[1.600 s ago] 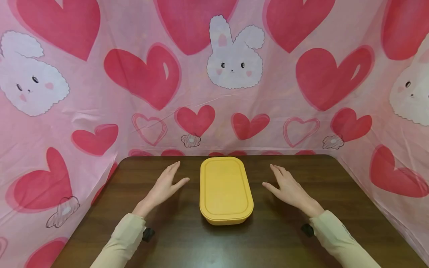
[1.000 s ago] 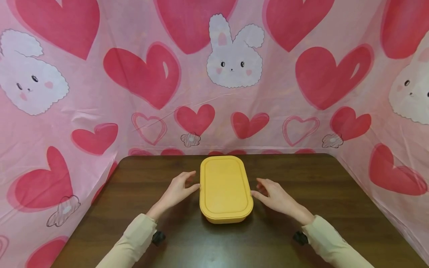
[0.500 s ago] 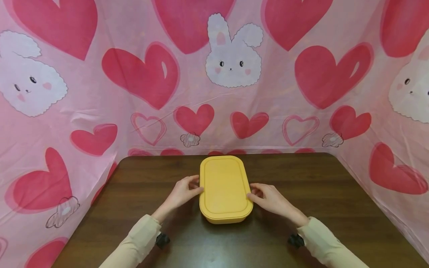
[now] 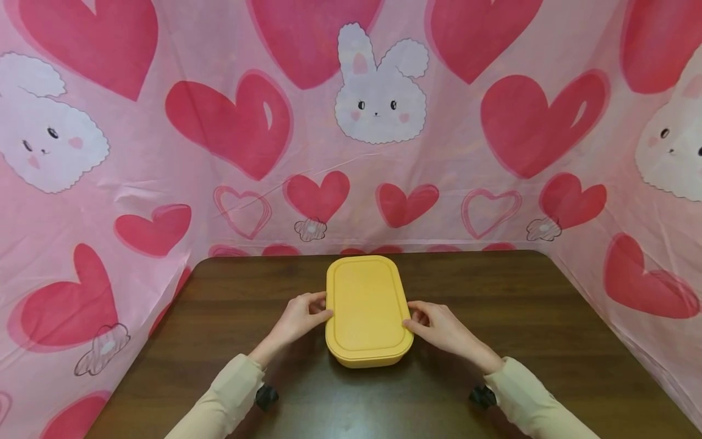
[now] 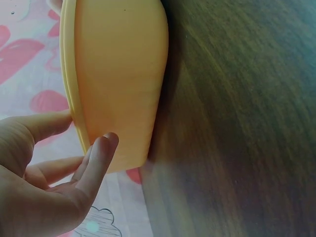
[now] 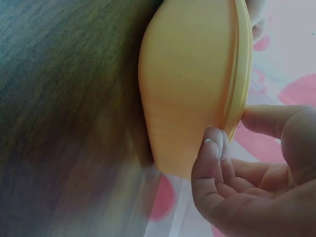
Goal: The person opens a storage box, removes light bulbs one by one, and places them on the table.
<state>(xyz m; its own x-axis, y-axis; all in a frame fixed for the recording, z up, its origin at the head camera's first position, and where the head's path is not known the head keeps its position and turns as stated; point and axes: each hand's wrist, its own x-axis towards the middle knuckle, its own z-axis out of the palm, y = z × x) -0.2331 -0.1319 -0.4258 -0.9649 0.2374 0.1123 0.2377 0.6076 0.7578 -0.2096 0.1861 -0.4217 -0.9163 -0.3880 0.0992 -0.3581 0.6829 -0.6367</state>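
A yellow lidded food container (image 4: 367, 305) sits on the dark wooden table, its long sides running away from me. My left hand (image 4: 298, 318) pinches the lid's rim at the left side, thumb on top and curled fingers under the edge. On the right side my right hand (image 4: 439, 326) grips the rim in the same way. The left wrist view shows the container's smooth side wall (image 5: 118, 74) and the overhanging lid edge (image 5: 71, 79) between thumb and fingers. In the right wrist view the fingertips (image 6: 213, 140) press beneath the lid edge (image 6: 241, 74). The lid lies flat on the container.
The wooden table (image 4: 548, 341) has rounded far corners. A pink cloth (image 4: 378, 164) printed with hearts and rabbits hangs around its back and sides. A small black device (image 4: 267, 396) is worn at the left cuff, and a matching black device (image 4: 484, 396) at the right.
Both hands have come inward from beside the container, and their spread fingers have curled onto the lid's rim. The container has stayed in place.
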